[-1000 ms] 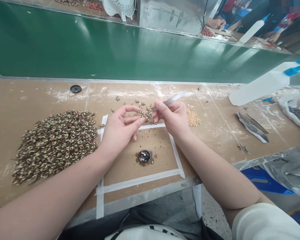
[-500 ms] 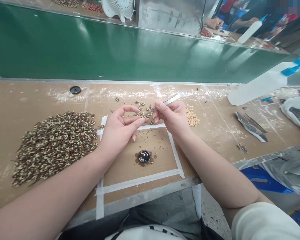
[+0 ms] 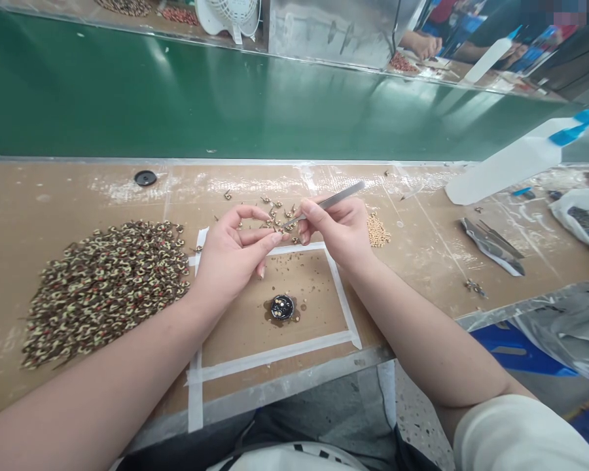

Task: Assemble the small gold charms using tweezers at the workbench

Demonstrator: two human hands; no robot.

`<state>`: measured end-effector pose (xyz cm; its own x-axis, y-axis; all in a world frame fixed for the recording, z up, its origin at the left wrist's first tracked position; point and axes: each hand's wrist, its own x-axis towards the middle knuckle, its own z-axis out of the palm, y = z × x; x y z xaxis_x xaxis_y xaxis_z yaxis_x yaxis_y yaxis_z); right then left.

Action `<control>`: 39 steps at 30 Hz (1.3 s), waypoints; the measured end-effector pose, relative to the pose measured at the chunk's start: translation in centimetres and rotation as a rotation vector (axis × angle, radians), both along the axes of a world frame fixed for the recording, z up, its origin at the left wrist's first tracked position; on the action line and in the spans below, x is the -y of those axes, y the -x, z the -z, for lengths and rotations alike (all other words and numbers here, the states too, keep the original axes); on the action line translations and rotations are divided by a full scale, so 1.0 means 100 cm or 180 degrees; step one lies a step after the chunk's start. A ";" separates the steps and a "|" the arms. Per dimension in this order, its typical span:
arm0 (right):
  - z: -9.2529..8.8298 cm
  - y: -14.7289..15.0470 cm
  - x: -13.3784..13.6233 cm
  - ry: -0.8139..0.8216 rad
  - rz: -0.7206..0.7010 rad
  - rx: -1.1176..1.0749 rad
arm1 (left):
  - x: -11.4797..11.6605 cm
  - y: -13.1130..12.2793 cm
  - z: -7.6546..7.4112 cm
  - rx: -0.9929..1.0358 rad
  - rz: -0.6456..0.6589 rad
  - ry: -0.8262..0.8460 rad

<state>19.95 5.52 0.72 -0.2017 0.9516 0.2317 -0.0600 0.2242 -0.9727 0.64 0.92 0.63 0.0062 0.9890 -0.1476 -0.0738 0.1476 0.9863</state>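
Right hand (image 3: 341, 230) pinches steel tweezers (image 3: 330, 200) — tips meet the left hand (image 3: 228, 252), its fingertips nearly together, contents too small to tell; bracing wrists on the counter (image 3: 422, 261) should steady it.

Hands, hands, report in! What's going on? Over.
Right hand gripping tweezers. Left hand at their tip, hold unclear. Loose small parts scattered underneath.

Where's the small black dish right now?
Head view: the small black dish sits inside the white tape frame, below the left hand and right of the big pile of small parts.
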 end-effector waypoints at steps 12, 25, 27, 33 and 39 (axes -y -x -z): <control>0.003 0.002 0.005 -0.0190 0.0068 0.0415 | 0.002 -0.001 -0.002 -0.0045 -0.0067 -0.0138; 0.008 0.002 0.001 -0.0275 0.0280 0.0187 | 0.001 0.003 -0.001 0.0077 -0.0134 -0.0319; 0.009 0.002 -0.001 -0.0201 0.0304 0.0157 | 0.001 0.003 -0.001 0.0023 -0.0145 -0.0313; 0.010 -0.002 -0.008 -0.0159 0.0459 0.0202 | -0.001 0.002 0.000 -0.0179 -0.0175 -0.0346; -0.001 -0.031 -0.027 -0.0728 0.1144 0.0749 | -0.003 0.005 0.003 -0.0191 -0.0201 -0.0388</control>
<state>23.03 8.20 0.81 0.0585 0.9006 0.4307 0.2761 0.4000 -0.8739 0.19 1.18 0.35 -0.0618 0.9978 -0.0245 -0.0196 0.0234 0.9995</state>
